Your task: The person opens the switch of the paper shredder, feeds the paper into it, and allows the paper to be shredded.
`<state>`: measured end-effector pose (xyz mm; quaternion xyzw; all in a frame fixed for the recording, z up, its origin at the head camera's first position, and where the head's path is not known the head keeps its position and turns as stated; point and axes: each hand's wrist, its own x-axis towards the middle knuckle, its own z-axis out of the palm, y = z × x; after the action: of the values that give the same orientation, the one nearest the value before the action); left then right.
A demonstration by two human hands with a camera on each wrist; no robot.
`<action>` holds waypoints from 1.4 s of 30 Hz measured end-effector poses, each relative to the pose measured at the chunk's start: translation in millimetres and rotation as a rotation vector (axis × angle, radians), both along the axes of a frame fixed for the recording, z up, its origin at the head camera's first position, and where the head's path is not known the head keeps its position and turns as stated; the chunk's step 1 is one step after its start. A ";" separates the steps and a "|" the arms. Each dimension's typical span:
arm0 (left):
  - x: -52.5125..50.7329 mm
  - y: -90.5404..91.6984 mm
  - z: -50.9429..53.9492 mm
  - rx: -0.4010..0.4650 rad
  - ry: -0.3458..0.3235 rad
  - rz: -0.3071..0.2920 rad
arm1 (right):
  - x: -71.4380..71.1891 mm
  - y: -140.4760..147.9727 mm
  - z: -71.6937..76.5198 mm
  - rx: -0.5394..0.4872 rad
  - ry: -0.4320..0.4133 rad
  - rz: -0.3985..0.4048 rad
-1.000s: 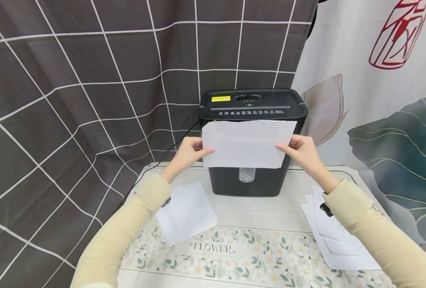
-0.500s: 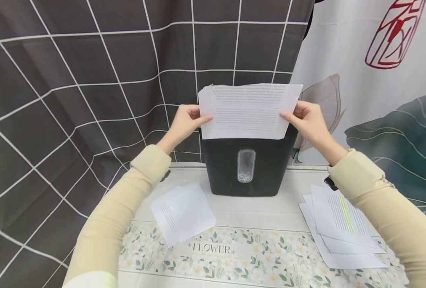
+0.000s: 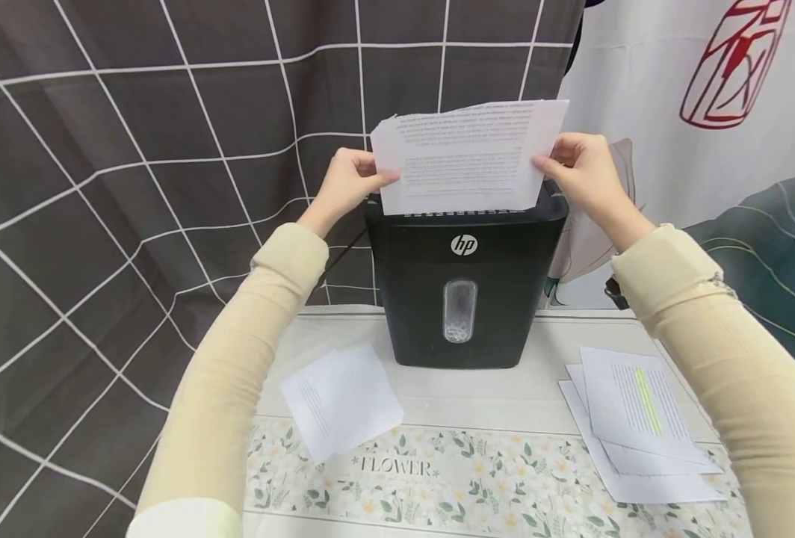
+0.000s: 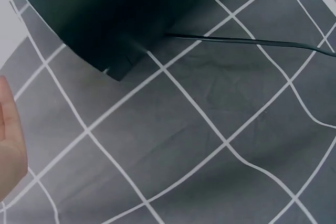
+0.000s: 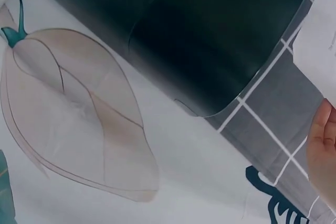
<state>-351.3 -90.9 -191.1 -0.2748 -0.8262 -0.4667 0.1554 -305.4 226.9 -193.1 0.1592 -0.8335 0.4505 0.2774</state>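
Both hands hold a printed sheet (image 3: 465, 161) with a ragged top edge, stretched upright over the top of a black HP shredder (image 3: 418, 299). The left hand (image 3: 348, 183) pinches its left edge between thumb and fingers; the right hand (image 3: 589, 173) pinches the right edge. The sheet's lower edge hangs at the shredder's top front rim, and whether it touches cannot be told. In the left wrist view, part of the left hand (image 4: 10, 145) shows beside the dark shredder (image 4: 105, 14). The right wrist view has the right hand (image 5: 323, 150) at the sheet's corner (image 5: 317, 45).
Loose papers (image 3: 344, 403) lie left of the shredder on the table. More papers (image 3: 639, 426), the top one with a yellow highlighted line, lie at the right. A black cable (image 4: 252, 41) runs from the shredder past a dark checked curtain (image 3: 236, 112).
Both hands have raised the sheet from in front of the shredder to above its top. The shredder's front and HP logo have come into view.
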 end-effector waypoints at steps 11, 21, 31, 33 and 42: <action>-18.4 8.4 -0.8 -0.033 0.000 0.098 | -17.0 -2.1 -1.0 0.011 0.017 -0.087; -27.3 12.3 -4.7 -0.036 -0.038 0.128 | -25.7 -1.8 -6.7 0.086 0.008 -0.148; -28.5 18.7 -9.5 -0.029 -0.038 0.154 | -30.8 0.2 -11.2 0.143 -0.013 -0.191; -30.0 20.8 -10.6 -0.039 -0.040 0.158 | -30.2 0.9 -12.2 0.151 -0.025 -0.198; -33.4 22.6 -18.4 -0.074 -0.046 0.178 | -31.7 2.1 -19.2 0.168 -0.048 -0.194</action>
<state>-384.7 -68.2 -209.6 -0.1951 -0.8673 -0.4265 0.1669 -337.0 229.0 -212.3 0.0895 -0.8863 0.3539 0.2852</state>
